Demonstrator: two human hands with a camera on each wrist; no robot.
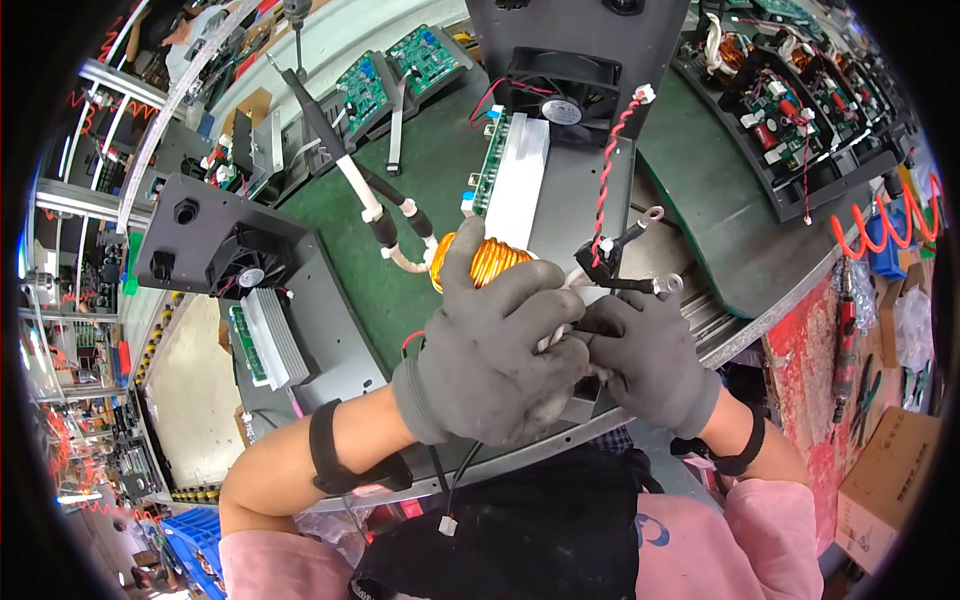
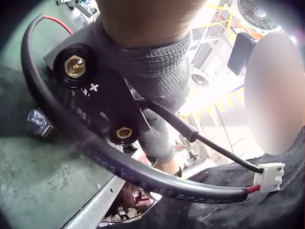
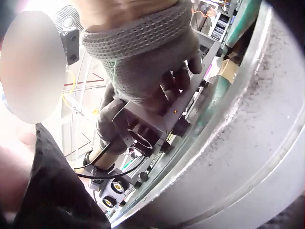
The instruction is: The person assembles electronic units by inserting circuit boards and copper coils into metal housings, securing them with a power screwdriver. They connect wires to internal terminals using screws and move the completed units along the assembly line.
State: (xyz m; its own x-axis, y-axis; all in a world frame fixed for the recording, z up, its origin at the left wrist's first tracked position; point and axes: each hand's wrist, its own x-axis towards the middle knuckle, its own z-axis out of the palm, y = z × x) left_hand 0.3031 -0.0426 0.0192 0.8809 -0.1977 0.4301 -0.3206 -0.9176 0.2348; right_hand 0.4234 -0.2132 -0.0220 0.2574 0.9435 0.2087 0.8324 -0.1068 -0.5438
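Observation:
In the head view, my gloved left hand (image 1: 495,350) curls round a white cable (image 1: 556,337), its index finger lying along a copper-wound toroidal coil (image 1: 495,262). My gloved right hand (image 1: 650,350) meets it on the right, with bent fingers pinching the cable between the hands; its fingertips are partly hidden. Just above are two ring terminals (image 1: 668,285) with black sleeves, a small black block (image 1: 598,262) and a twisted red-and-black wire (image 1: 612,165). A dark panel with brass studs (image 2: 75,67) shows below the left wrist, near a black-sleeved lead with a white connector (image 2: 270,177).
Behind the hands stands a dark chassis with a fan (image 1: 562,100) and a pale heatsink (image 1: 520,180). Another fan chassis (image 1: 215,240) stands left. Green circuit boards (image 1: 425,55) lie at the back, assembled units (image 1: 780,130) at right. A loose bolt (image 2: 39,122) rests on the green mat.

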